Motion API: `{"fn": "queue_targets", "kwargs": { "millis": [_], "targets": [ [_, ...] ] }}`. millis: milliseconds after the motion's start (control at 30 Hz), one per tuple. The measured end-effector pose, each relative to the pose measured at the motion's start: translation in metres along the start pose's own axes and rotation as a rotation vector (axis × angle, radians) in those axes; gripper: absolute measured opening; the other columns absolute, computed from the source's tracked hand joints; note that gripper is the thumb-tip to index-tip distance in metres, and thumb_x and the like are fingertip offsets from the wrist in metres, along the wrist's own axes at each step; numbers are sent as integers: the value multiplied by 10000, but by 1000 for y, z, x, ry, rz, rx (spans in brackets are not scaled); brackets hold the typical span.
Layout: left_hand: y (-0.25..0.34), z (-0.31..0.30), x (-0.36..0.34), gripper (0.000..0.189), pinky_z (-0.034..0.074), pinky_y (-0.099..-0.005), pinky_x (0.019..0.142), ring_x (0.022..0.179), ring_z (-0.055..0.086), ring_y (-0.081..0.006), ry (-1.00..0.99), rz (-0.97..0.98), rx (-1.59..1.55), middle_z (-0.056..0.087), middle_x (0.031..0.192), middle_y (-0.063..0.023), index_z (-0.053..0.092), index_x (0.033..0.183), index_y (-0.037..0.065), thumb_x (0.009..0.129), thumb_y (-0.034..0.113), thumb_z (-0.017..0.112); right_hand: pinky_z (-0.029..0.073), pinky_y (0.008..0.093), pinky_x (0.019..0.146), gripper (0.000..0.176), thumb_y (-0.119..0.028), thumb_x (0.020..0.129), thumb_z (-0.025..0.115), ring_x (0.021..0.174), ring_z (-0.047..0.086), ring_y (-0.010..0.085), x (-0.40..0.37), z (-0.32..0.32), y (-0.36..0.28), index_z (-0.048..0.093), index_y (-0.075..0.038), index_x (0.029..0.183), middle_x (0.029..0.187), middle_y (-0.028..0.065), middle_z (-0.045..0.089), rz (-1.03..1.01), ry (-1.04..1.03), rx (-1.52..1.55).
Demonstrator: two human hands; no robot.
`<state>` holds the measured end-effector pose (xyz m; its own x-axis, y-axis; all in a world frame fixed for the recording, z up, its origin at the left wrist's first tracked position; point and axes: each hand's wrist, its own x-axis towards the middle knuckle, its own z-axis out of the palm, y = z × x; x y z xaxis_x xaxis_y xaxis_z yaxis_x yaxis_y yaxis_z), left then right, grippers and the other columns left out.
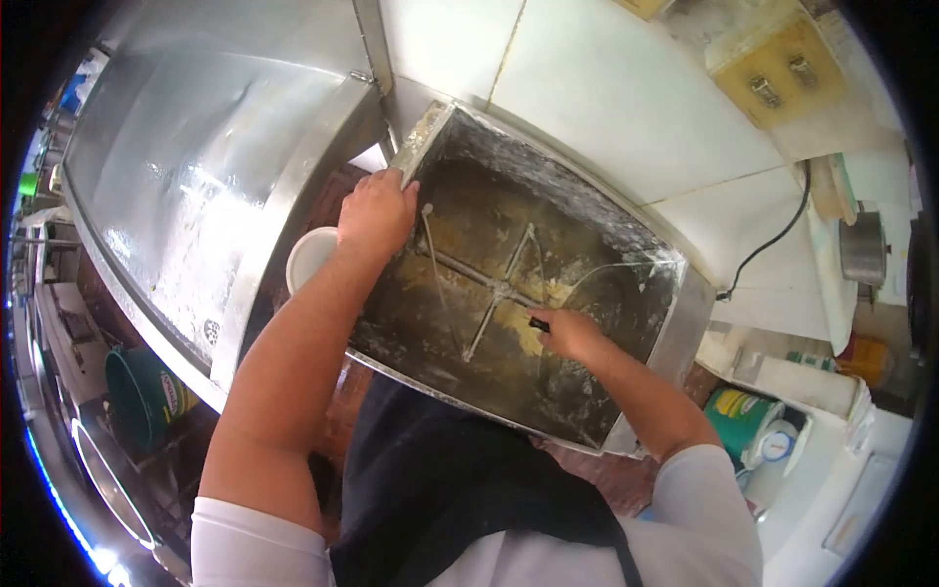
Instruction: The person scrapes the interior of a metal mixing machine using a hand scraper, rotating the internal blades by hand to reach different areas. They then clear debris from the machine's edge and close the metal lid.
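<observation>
Below me is a rectangular metal tub [675, 328], its inner walls crusted with pale residue. A cross-shaped metal fitting [501, 290] with thin bars sits inside, and yellowish residue clings to the bottom around it. My left hand [377, 217] is closed over the tub's upper left rim. Inside the tub, right of the cross's centre, my right hand [577, 336] is closed around a tool with a black handle [539, 324]. The tool's working end cannot be made out. A white round container [311, 256] is partly hidden behind my left forearm.
A large stainless steel counter [186, 196] stands at the left, close to the tub. White tiles [606, 88] line the wall behind, with a yellowed socket box [778, 73] and a black cable [782, 249]. Green buckets stand low on the left [142, 391] and right [734, 421].
</observation>
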<state>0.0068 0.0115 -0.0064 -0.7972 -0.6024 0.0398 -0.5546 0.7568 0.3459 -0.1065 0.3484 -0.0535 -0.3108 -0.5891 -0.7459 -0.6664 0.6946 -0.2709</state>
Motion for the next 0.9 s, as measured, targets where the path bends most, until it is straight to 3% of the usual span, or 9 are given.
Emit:
{"fn": "queue_targets", "kwargs": {
  "millis": [100,267,400,467,600,667,767,833,900],
  "targets": [
    [1,-1,0,333,515,-493,887,1054,633,-363,-20,3,17,671,1073,-181,610,1029,20,990,341,533,538,494,868,443,-332,976,564,1034,669,368,-10,1,-18,561,-199,1398,1199,183,667,-1,7,14],
    [1,-1,1,327,513,-488,893,1057,631,-365,-26,-10,16,668,1071,-184,607,1034,21,995,335,525,540,510,857,443,-392,1018,507,1003,677,354,21,34,12,509,-261,1441,1103,161,694,-196,110,-104],
    [1,-2,0,326,509,-491,898,1059,629,-370,-42,-2,27,664,1071,-188,604,1042,21,1001,332,515,542,509,851,441,-420,1001,527,994,678,351,51,8,28,531,-282,1419,1027,148,699,-163,-4,-102],
    [-1,0,0,327,506,-492,902,1060,628,-371,-45,9,21,664,1071,-190,604,1044,21,1002,333,514,549,496,843,463,-419,972,569,990,682,338,64,-19,33,529,-307,1419,1018,136,700,-325,19,-392],
    [0,-2,0,334,499,-492,913,1064,625,-371,-38,-4,4,662,1077,-195,605,1050,23,1003,341,511,562,481,816,495,-403,939,616,971,689,326,81,-36,28,529,-316,1419,986,114,708,-374,63,-498],
    [0,-3,0,339,498,-491,916,1067,624,-371,-50,-18,17,662,1081,-194,606,1052,23,1003,344,511,572,464,796,513,-388,930,643,963,696,315,88,-41,26,532,-278,1419,1015,112,717,-211,219,-427],
    [3,-2,1,347,497,-488,922,1073,623,-369,-52,-26,18,662,1087,-193,610,1058,22,1002,350,512,578,455,792,526,-407,947,622,966,699,317,95,-70,23,520,-229,1431,1050,119,722,-148,259,-433],
    [3,-1,2,351,497,-485,925,1076,622,-368,-35,-36,2,662,1090,-192,612,1061,21,1001,352,512,572,465,803,469,-435,967,587,985,698,319,70,-82,1,576,-169,1354,1073,151,719,-172,274,-358],
    [1,-1,1,361,497,-485,928,1090,617,-368,-36,-24,18,662,1109,-189,616,1067,20,1001,358,509,547,493,796,479,-459,947,592,961,687,370,43,-75,-24,588,-142,1307,1059,140,718,-14,225,-148]
  ]
}}
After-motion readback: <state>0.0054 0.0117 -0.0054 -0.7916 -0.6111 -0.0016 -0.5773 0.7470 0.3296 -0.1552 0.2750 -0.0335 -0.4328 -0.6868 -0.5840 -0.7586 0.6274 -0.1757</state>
